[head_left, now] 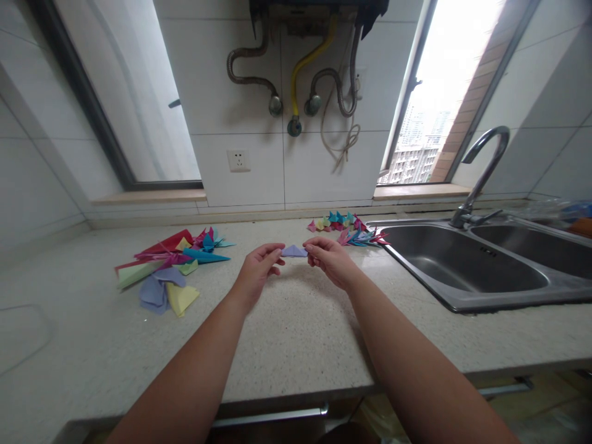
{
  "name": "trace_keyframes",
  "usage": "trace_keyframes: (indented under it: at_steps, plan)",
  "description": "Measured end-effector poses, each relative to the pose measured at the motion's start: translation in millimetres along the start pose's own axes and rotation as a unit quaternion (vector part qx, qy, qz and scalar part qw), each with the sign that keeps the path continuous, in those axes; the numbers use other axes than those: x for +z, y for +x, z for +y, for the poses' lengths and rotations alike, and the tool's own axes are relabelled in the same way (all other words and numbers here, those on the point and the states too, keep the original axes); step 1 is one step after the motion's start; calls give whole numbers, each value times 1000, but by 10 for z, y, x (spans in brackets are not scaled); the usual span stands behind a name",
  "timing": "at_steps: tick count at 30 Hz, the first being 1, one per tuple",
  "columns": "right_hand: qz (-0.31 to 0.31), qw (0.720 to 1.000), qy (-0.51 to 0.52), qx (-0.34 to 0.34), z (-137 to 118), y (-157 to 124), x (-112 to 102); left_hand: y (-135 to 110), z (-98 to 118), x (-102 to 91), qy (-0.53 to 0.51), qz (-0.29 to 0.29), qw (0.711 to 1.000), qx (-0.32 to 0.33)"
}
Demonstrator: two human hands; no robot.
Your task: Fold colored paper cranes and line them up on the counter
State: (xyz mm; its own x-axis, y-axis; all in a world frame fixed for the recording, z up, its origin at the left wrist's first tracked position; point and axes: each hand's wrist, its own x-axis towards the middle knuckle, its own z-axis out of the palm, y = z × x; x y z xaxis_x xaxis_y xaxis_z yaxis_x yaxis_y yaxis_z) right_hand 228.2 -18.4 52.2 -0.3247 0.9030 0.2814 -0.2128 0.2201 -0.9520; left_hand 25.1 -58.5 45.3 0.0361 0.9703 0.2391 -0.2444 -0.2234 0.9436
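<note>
A small lavender piece of folded paper [294, 251], roughly triangular, is stretched between my two hands above the counter. My left hand [260, 266] pinches its left corner between thumb and fingers. Its right corner sits in the pinch of my right hand [329, 258]. To the left lies a loose pile of coloured paper, with a lavender crumpled-looking piece [156, 292], a yellow piece [182, 298] and a blue pointed piece [206, 255]. Behind my right hand are several small folded paper figures [337, 220] in pink, yellow and blue, with more pointed folded pieces [363, 237] beside them.
A double steel sink [481, 302] with a curved tap [485, 161] is set into the right of the speckled counter [287, 345]. Hoses and a yellow pipe [301, 65] hang on the tiled wall, above and beside a socket [239, 161]. Windows stand on both sides.
</note>
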Motion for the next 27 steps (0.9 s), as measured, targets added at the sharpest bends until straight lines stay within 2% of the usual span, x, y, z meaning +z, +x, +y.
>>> trace_keyframes:
  at_steps: [9,21,27]
  plan:
    - [3,1000,11,6,-14,-5,9,14,-20,-7,8,5,1000,8]
    - [-25,1000,3,14,-9,-18,-12,36,-28,-26,5,12,1000,23]
    - [-7,1000,-19,-16,17,0,-21,45,-15,-23,1,14,999,46]
